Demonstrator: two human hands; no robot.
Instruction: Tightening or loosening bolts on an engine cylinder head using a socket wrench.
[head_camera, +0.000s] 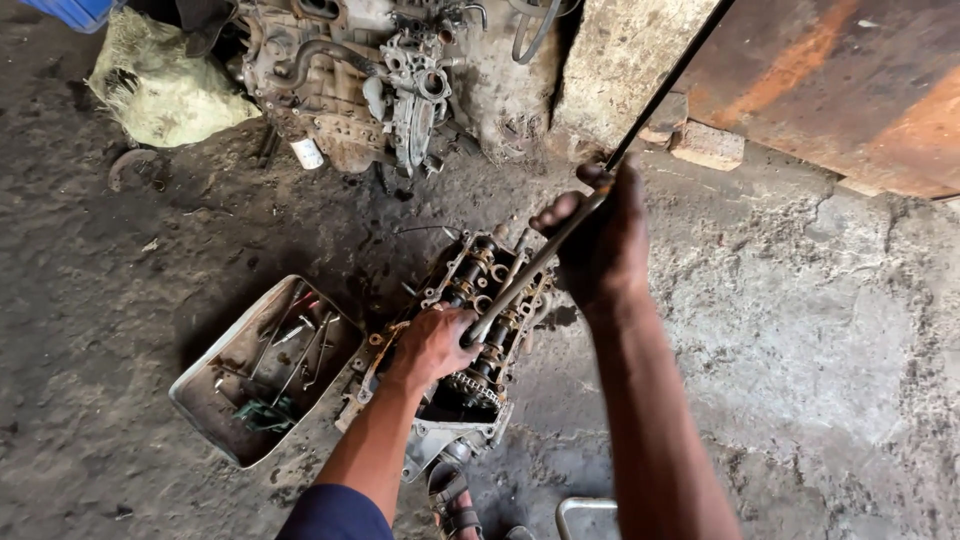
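I see the long steel bar (600, 180) run diagonally, upper right down to the cylinder head (470, 330) on the floor; my left hand (435, 345) grips its lower end, my right hand (600, 240) closes higher up.

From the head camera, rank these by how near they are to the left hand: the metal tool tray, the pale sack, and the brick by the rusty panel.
Measured from the left hand on the engine head:
1. Metal tool tray, just to its left on the floor.
2. Brick, up and to the right, by the rusty panel.
3. Pale sack, far upper left. It lies only slightly beyond the brick.
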